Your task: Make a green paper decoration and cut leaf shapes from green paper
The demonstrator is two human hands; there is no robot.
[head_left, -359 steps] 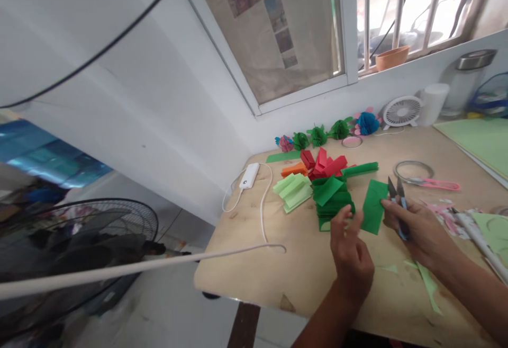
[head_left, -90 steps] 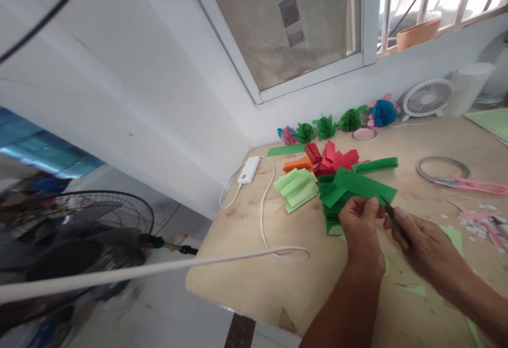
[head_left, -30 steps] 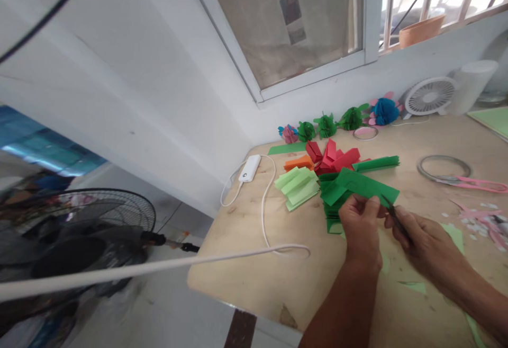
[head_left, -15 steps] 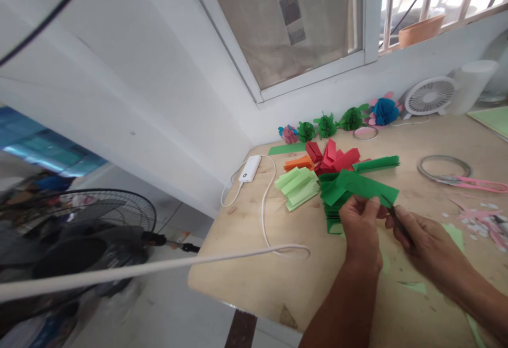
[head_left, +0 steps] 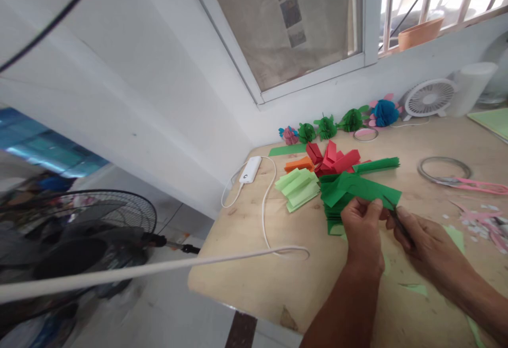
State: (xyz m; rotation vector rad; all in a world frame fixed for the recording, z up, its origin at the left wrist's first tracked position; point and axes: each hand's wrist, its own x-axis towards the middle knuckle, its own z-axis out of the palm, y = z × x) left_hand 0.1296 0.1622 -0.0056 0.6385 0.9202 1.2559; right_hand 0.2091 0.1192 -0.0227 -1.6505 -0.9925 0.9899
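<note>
Two grips: left hand [head_left: 363,229] pinches green paper [head_left: 369,189]; right hand [head_left: 424,239] clasps probable snips [head_left: 392,213].

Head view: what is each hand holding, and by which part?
Left hand pinches the green folded paper at its near edge. Right hand grips small scissors by the handle, blades at the paper.

**Bare hands, bare forearms**

Only the person's two arms are in view. The left hand [head_left: 363,231] and the right hand [head_left: 423,242] are uncovered. The left forearm [head_left: 341,311] and the right forearm [head_left: 476,300] are bare all the way to the picture's edge. The left forearm looks broad, the right one slimmer.
</note>
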